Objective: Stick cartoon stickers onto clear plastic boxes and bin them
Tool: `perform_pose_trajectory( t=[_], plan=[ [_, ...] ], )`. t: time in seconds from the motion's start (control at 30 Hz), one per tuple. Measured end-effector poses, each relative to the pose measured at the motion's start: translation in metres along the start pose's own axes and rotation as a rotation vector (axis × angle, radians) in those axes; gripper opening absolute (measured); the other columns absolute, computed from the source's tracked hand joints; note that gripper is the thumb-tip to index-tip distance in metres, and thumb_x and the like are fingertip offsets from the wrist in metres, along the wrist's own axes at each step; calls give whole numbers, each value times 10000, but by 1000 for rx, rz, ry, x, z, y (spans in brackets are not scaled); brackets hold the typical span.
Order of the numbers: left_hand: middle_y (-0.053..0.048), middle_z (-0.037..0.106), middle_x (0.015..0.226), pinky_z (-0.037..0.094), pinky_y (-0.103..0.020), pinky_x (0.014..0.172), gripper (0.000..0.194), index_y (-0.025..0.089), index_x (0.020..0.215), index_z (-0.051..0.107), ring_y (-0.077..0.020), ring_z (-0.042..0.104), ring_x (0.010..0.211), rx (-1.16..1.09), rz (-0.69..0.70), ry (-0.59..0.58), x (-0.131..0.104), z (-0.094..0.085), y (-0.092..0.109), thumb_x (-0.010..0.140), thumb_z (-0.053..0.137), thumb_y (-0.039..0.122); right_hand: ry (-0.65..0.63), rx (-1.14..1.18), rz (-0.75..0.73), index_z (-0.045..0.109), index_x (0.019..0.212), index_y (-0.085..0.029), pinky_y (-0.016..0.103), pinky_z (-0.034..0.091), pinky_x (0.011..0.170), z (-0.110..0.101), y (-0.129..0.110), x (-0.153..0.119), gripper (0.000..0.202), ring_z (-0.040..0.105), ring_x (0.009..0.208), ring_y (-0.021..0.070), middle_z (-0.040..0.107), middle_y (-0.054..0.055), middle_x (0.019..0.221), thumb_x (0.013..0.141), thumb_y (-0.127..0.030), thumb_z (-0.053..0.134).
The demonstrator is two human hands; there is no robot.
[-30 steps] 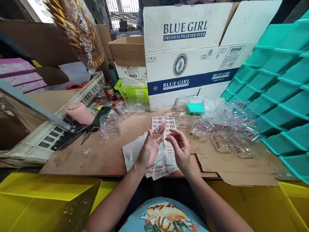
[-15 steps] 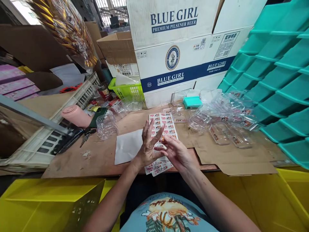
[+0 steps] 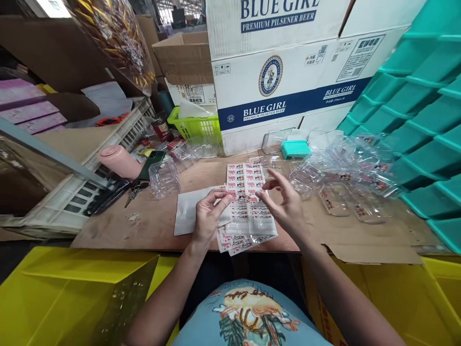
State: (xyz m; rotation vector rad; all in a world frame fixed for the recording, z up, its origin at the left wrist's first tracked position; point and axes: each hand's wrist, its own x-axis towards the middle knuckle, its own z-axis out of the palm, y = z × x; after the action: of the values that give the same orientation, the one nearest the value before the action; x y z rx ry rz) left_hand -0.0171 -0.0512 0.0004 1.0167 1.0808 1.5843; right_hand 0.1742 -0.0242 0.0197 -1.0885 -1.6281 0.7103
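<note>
My left hand [image 3: 211, 214] pinches the end of what looks like a clear printed sticker [image 3: 245, 198] between thumb and forefinger. At the sticker's other end is my right hand [image 3: 286, 204], its thumb and fingers apart; whether the thumb tip touches the sticker I cannot tell. Below both hands lies a sticker sheet [image 3: 236, 174] with rows of pink and orange cartoon prints. A clear plastic piece [image 3: 248, 228] rests over its near part. More printed sheets [image 3: 236, 247] stick out underneath, and a blank white sheet [image 3: 185, 216] lies left of them.
Clear plastic boxes [image 3: 360, 158], several with stickers, are heaped at the right on cardboard [image 3: 309, 223]. Teal trays [image 3: 432, 139] are stacked behind them. A white beer carton [image 3: 252, 96] stands at the back. Left are clear boxes [image 3: 163, 178], keys [image 3: 135, 192] and a pink bottle [image 3: 120, 162].
My hands have moved apart, the right one opening and shifting right. The sticker now shows between them, and the clear plastic piece on the sheet is uncovered. The view has shifted slightly.
</note>
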Motion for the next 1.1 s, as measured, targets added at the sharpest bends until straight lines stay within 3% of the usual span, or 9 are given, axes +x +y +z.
perform_pose_trajectory(
  t=[0.07, 0.17, 0.27, 0.4, 0.53, 0.63, 0.73, 0.87, 1.1],
  plan=[
    [-25, 693, 913, 474, -298, 923, 62, 191, 797, 754, -151, 639, 921, -25, -7, 16, -1, 1, 1, 769, 776, 242, -33, 162, 119, 602, 1277, -253, 383, 468, 870, 6, 7, -3, 498, 606, 943, 214, 653, 45, 988, 812, -363, 741],
    [-44, 687, 932, 485, -311, 930, 71, 182, 817, 763, -162, 638, 939, -13, 4, -38, -6, 2, 2, 796, 750, 249, -138, 280, 125, 724, 984, -223, 345, 492, 783, 16, 10, -6, 234, 618, 876, 205, 661, 47, 913, 813, -381, 747],
    [-73, 659, 1122, 497, -332, 962, 277, 210, 1066, 745, -186, 623, 1046, 62, 67, -49, -6, -11, 2, 795, 756, 265, 52, 148, -3, 713, 769, -209, 336, 472, 770, 20, 8, -3, 153, 590, 826, 191, 625, 36, 825, 826, -349, 738],
    [-94, 618, 1237, 496, -333, 972, 570, 221, 1327, 583, -169, 625, 1049, 116, 164, 264, 10, -66, 7, 798, 757, 343, 187, 128, 12, 734, 924, -238, 362, 469, 832, 17, 10, 7, 141, 593, 947, 215, 635, 58, 981, 869, -359, 686],
    [-147, 658, 1136, 503, -372, 932, 506, 132, 1215, 599, -207, 644, 1046, 453, 125, 395, 39, -128, 8, 913, 539, 534, -33, 252, 68, 645, 1253, -286, 406, 474, 911, 37, 10, 3, 354, 593, 1030, 228, 623, 81, 1120, 910, -372, 630],
    [-146, 662, 1120, 434, -411, 1011, 470, 163, 1035, 654, -269, 586, 1142, 790, 130, 398, 63, -152, 3, 768, 717, 545, -221, 293, 24, 500, 1418, -324, 432, 476, 944, 65, 3, -10, 503, 593, 1043, 230, 615, 78, 1117, 928, -345, 610],
    [-173, 676, 1018, 353, -469, 1056, 391, 168, 790, 654, -350, 543, 1172, 1012, 79, 384, 84, -159, -2, 701, 772, 530, -368, 244, -30, 448, 1456, -333, 437, 477, 931, 84, -4, -22, 523, 606, 1003, 226, 626, 73, 1084, 949, -315, 579],
    [-194, 674, 981, 370, -464, 993, 288, 154, 733, 644, -363, 564, 1127, 1220, 48, 364, 96, -159, -4, 784, 678, 435, -438, 199, -41, 438, 1463, -315, 416, 492, 868, 81, -2, -30, 510, 624, 899, 214, 647, 56, 983, 965, -310, 547],
    [-78, 672, 814, 432, -311, 824, 203, 188, 747, 652, -204, 615, 837, 1229, 168, 211, 56, -171, 0, 875, 498, 225, -410, 298, 27, 386, 1488, -309, 414, 499, 940, 73, -5, -16, 537, 654, 987, 215, 674, 65, 1055, 971, -298, 534]
  ],
)
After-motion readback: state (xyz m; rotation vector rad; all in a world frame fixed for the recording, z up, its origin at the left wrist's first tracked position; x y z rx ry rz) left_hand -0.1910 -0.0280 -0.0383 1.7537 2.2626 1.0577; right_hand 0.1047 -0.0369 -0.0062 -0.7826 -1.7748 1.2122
